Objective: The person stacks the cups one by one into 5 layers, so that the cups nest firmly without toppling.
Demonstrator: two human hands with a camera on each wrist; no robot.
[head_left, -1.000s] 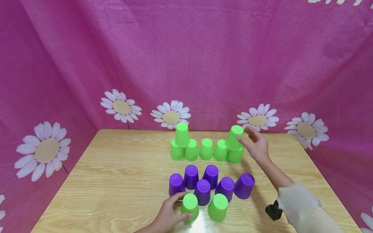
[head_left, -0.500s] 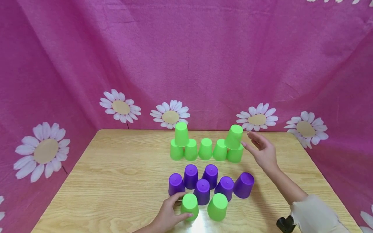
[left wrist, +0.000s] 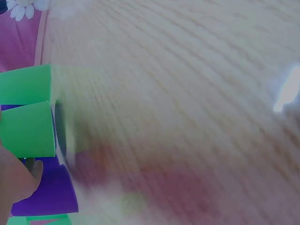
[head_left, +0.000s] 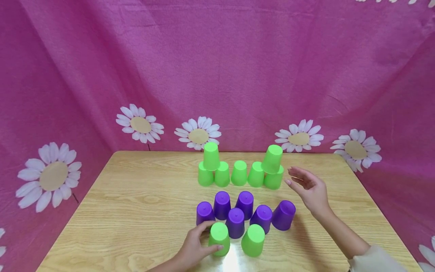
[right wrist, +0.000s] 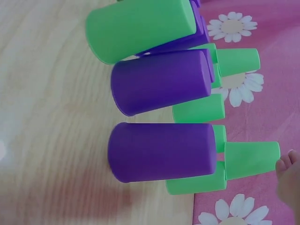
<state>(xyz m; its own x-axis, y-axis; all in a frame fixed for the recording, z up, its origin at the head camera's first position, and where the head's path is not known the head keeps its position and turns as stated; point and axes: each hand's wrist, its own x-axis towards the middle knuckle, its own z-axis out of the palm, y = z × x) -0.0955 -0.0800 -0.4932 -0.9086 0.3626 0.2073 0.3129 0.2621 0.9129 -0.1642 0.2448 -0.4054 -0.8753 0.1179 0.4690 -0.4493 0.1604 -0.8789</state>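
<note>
My left hand (head_left: 192,247) grips an upside-down green cup (head_left: 219,238) at the front of the group, fingers behind it and thumb in front. In the left wrist view that green cup (left wrist: 28,131) lies at the left edge, partly covered by the hand. A second green cup (head_left: 253,240) stands just to its right. Right of the back row, my right hand (head_left: 310,190) hovers with relaxed fingers and holds nothing. Nearest to it is an upper green cup (head_left: 272,158), resting across two green cups at the row's right end.
Another green cup (head_left: 211,156) sits raised on the row's left end. A single green cup (head_left: 239,173) stands mid-row. Several upside-down purple cups (head_left: 235,223) fill the space between the row and the front green cups. A pink flowered cloth (head_left: 221,75) hangs behind the wooden table (head_left: 136,211).
My right hand has left the upper right green cup and drawn back to the right and nearer. The left hand and its green cup have shifted slightly left.
</note>
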